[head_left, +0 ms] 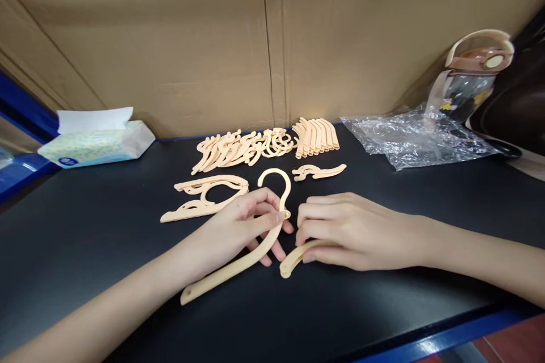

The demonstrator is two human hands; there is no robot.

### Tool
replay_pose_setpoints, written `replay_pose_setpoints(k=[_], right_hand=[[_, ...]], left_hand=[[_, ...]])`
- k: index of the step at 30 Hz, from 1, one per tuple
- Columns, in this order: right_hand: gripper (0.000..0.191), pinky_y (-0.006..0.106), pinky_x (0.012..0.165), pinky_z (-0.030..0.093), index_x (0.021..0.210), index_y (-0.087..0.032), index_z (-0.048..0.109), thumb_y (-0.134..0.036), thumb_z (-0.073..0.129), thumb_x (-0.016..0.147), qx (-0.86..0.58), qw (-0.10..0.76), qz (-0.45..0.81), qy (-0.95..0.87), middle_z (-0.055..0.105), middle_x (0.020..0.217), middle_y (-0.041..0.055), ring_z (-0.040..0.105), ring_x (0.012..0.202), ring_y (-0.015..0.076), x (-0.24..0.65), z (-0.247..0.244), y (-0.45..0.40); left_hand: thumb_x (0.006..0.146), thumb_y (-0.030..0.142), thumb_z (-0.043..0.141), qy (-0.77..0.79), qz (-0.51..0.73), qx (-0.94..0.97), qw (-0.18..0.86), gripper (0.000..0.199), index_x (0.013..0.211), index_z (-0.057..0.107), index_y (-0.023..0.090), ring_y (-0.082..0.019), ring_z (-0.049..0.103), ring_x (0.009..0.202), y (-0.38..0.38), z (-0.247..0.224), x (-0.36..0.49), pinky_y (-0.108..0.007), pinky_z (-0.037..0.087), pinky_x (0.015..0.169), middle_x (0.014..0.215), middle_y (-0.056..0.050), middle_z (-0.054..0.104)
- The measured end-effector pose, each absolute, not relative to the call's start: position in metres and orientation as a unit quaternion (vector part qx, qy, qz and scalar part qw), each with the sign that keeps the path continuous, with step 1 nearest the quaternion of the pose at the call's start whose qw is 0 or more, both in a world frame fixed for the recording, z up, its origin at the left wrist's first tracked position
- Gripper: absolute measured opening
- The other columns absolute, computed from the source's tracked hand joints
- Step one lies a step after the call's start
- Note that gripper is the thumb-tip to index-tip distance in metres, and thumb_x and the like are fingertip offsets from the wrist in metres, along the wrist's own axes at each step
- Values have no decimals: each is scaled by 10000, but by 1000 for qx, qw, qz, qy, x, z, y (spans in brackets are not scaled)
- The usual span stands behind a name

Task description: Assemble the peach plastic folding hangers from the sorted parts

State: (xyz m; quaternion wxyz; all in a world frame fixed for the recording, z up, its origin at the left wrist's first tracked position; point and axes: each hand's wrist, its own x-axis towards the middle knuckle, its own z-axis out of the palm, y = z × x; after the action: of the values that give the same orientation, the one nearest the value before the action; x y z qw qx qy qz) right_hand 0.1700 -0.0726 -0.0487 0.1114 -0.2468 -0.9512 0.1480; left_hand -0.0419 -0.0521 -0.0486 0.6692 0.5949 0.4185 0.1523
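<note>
Between the thumb and fingers of my left hand point(251, 221) is a cream plastic hanger hook point(279, 177) joined to one long curved hanger arm point(230, 272). The thumb presses on the joint below the hook. My right hand point(344, 229) is closed around a second hanger arm point(293, 261), whose open channel end points toward the first piece; the two are apart. Most of that second arm is hidden under the right hand. Just behind my left hand lies a folded hanger point(204, 212). Smaller loose hanger pieces point(319, 172) rest behind my right hand.
Toward the back lie a heap of small hanger parts point(225, 150), several hooks point(275, 142) and a row of hanger arms point(317, 136). A tissue pack point(97, 144) stands at left. Clear plastic bags point(417, 139) and a bottle point(472, 79) are at right, before a cardboard wall point(191, 39).
</note>
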Motion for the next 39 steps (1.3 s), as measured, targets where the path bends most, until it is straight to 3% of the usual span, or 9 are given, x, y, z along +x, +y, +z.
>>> replay_pose_setpoints(k=[8,14,18,22,29,34,39], right_hand=[[192,251,713,406,930,-155,549,-197,366,967,-251,124,162,-946,573,850,35,497,811,134,173,-51,-68],[161,248,719,400,938,-166,567,-284,458,942,-260,140,186,-937,584,866,20,514,803,123,172,-51,-69],[327,231,675,386,880,-177,590,-462,688,752,-242,149,247,-926,577,835,-13,513,771,112,174,-54,-66],[467,241,744,381,883,-194,614,-482,805,569,-208,134,310,-918,600,889,-18,504,869,137,179,-55,-59],[189,247,786,371,811,-190,657,-340,737,728,-241,94,316,-913,584,934,-8,500,913,126,186,-47,-52],[201,250,704,393,792,-170,584,-352,669,797,-301,108,319,-892,581,844,-10,528,811,123,184,-49,-53],[204,218,640,405,826,-172,508,-352,600,852,-325,154,357,-862,591,775,-35,544,683,86,183,-54,-53]], left_hand=[[885,284,502,418,157,599,664,118,883,433,189,-132,672,603,-53,-48,-40,-235,543,512,829,23,599],[891,287,497,420,159,599,663,116,914,429,196,-135,667,605,-52,-48,-41,-249,548,514,843,17,595],[887,282,504,419,155,597,666,127,962,451,195,-136,667,609,-52,-48,-42,-250,550,517,889,-9,614],[873,281,527,421,163,589,670,172,1011,466,198,-137,666,607,-52,-48,-42,-250,552,516,937,-24,620],[874,264,524,419,159,585,676,166,1018,480,195,-137,666,607,-52,-47,-42,-245,547,513,980,-36,620],[874,264,525,413,154,587,679,160,1011,477,198,-144,672,615,-52,-48,-42,-247,547,520,948,-24,620],[862,297,547,418,157,583,679,265,1096,458,211,-164,675,611,-52,-49,-41,-261,553,524,774,17,592]])
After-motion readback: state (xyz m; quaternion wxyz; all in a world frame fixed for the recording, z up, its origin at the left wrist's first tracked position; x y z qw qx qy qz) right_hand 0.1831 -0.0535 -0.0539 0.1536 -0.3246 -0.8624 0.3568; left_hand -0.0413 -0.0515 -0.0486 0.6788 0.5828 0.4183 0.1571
